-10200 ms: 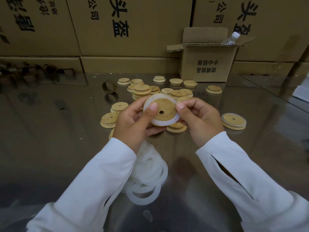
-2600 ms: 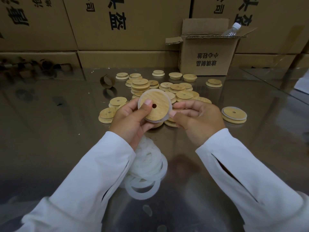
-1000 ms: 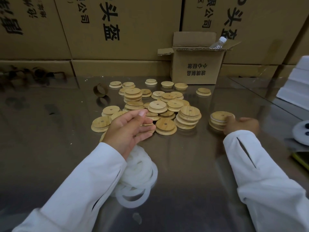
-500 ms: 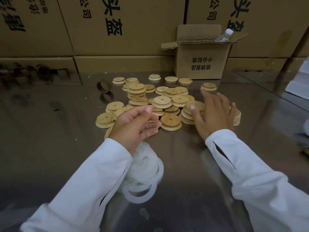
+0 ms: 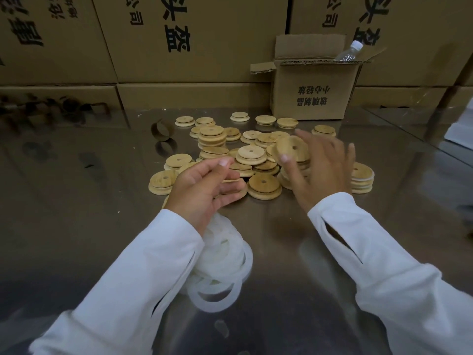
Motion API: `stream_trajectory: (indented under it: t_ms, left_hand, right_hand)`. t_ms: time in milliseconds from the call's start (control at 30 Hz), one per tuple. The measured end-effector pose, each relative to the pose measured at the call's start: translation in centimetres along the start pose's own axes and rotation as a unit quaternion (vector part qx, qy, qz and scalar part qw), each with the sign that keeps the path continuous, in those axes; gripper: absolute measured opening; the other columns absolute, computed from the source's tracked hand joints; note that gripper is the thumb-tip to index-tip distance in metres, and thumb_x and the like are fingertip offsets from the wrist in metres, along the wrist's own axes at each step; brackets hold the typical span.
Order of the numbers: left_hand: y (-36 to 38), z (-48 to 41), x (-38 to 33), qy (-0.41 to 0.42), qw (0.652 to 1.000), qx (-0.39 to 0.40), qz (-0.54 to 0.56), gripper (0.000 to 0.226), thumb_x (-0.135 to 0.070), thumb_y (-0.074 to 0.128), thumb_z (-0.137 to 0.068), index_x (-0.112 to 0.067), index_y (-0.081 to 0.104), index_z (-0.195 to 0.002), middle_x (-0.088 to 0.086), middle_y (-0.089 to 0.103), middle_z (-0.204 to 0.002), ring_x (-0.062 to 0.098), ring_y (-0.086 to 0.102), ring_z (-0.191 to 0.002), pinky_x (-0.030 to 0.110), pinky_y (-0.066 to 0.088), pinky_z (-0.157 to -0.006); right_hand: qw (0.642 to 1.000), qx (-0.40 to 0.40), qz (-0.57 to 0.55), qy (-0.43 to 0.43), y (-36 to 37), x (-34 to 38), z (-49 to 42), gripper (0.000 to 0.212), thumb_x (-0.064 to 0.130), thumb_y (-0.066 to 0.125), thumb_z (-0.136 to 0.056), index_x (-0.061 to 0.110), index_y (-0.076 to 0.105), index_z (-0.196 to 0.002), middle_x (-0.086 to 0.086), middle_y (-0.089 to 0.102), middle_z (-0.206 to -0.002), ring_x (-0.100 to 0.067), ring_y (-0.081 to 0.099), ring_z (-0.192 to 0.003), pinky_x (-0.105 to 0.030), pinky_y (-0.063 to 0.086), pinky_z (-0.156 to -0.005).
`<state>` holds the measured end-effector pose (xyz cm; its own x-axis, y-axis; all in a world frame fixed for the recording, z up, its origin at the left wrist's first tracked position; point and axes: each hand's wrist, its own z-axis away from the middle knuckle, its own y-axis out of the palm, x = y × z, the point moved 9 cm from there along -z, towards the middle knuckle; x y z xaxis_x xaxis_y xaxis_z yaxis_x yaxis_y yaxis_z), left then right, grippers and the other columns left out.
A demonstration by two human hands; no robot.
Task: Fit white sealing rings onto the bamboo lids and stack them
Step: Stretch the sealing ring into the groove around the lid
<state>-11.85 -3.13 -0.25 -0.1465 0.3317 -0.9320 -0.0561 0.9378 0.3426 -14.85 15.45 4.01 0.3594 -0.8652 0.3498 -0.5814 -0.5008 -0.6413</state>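
1. Just then, mid-frame, the right hand [image 5: 320, 170] pinched a bamboo lid [image 5: 294, 149] by its rim; the left hand [image 5: 204, 185] hung loose, holding nothing.
2. Lower down, the white rings [image 5: 225, 252] looked soft and stretchy; the lid looked hard.

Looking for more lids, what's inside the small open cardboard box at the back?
A clear plastic bottle with a white cap pokes out of the small open cardboard box. Its front wall hides everything else inside.
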Motion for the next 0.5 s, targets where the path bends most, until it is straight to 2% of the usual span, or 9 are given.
stream_trajectory:
  t_ms: [67,133,200,300,367,433,500]
  left_hand:
    - [0.2,0.0,-0.1,-0.008,1.000,0.011,0.013,0.024,-0.024,0.057,-0.082,-0.008,0.063,-0.098,0.006,0.065,-0.078,0.016,0.068,-0.066,0.025,0.055,-0.057]
    - [0.8,0.1,-0.1,-0.023,0.998,0.044,0.029,0.044,-0.035,0.059,-0.072,-0.006,0.062,-0.104,0.008,0.066,-0.085,0.016,0.068,-0.069,0.027,0.056,-0.060]
    - [1.0,0.2,-0.3,-0.028,0.997,0.064,0.034,0.047,-0.038,0.060,-0.067,-0.007,0.064,-0.101,0.009,0.068,-0.088,0.017,0.065,-0.071,0.026,0.055,-0.059]
    - [0.3,0.2,-0.4,-0.012,0.999,0.037,0.017,0.019,-0.024,0.058,-0.080,-0.008,0.067,-0.088,0.007,0.069,-0.076,0.015,0.064,-0.067,0.021,0.051,-0.053]
    - [-0.6,0.0,-0.7,0.003,1.000,0.009,-0.006,0.014,-0.015,0.053,-0.087,-0.009,0.066,-0.086,0.006,0.067,-0.074,0.012,0.065,-0.063,0.019,0.050,-0.049]
    - [-1.3,-0.2,-1.2,0.018,1.000,-0.010,-0.013,0.013,-0.015,0.053,-0.088,-0.011,0.066,-0.090,0.006,0.068,-0.080,0.013,0.068,-0.068,0.022,0.052,-0.052]
    - [-2.1,-0.4,-1.7,0.030,0.999,-0.030,-0.006,0.013,-0.018,0.055,-0.087,-0.015,0.066,-0.093,0.006,0.068,-0.089,0.016,0.069,-0.079,0.027,0.055,-0.059]
  right_hand:
    - [0.997,-0.021,-0.031,-0.074,-1.0,3.4,0.8,0.054,0.046,0.049,-0.084,0.014,0.052,-0.127,-0.008,0.057,-0.123,-0.026,0.041,-0.125,-0.054,0.013,-0.110]
    - [0.987,-0.027,-0.039,-0.155,-1.2,6.7,2.1,0.056,0.045,0.047,-0.081,0.008,0.056,-0.122,-0.011,0.060,-0.118,-0.028,0.047,-0.120,-0.058,0.019,-0.106]
    - [0.978,-0.023,-0.041,-0.203,-0.8,8.7,3.1,0.055,0.045,0.049,-0.081,0.007,0.059,-0.119,-0.011,0.061,-0.117,-0.030,0.052,-0.118,-0.060,0.022,-0.104]
    - [0.978,0.010,-0.072,-0.195,0.0,9.4,3.4,0.056,0.043,0.059,-0.081,0.007,0.055,-0.123,-0.011,0.059,-0.122,-0.030,0.049,-0.123,-0.059,0.020,-0.106]
    - [0.977,0.033,-0.110,-0.178,0.3,9.2,3.5,0.064,0.041,0.063,-0.077,0.005,0.049,-0.128,-0.011,0.055,-0.128,-0.030,0.045,-0.126,-0.057,0.021,-0.108]
    - [0.978,0.046,-0.154,-0.134,0.4,8.4,3.3,0.066,0.040,0.064,-0.077,0.007,0.045,-0.131,-0.009,0.053,-0.128,-0.025,0.044,-0.124,-0.047,0.028,-0.107]
    - [0.982,0.065,-0.163,-0.070,0.9,7.3,3.3,0.048,0.034,0.062,-0.081,0.014,0.051,-0.123,-0.003,0.055,-0.120,-0.021,0.045,-0.115,-0.033,0.032,-0.097]
